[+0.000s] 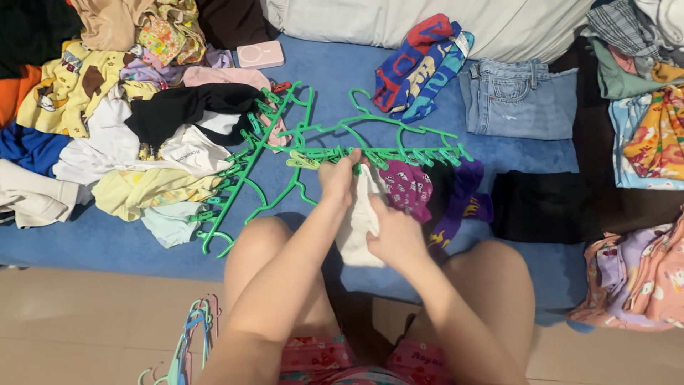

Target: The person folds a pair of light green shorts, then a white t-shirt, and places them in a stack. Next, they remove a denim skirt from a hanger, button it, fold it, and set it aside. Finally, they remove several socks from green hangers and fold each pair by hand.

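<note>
Left hand (338,178) pinching green clip hanger (370,151), right hand (395,235) gripping white cloth (356,228)

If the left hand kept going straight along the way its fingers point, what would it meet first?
The left hand, gripping the white cloth, points away from the body. First in line is the green plastic clip hanger, which its fingertips seem to touch already; beyond lies bare blue mat. Depth is unclear.

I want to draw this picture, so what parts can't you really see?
- Head view: the white cloth is partly covered by the left hand and right hand, so its shape is unclear.
- The green clip hanger lies partly under clothes.
- The pastel hangers are cut off by the bottom edge.
</note>
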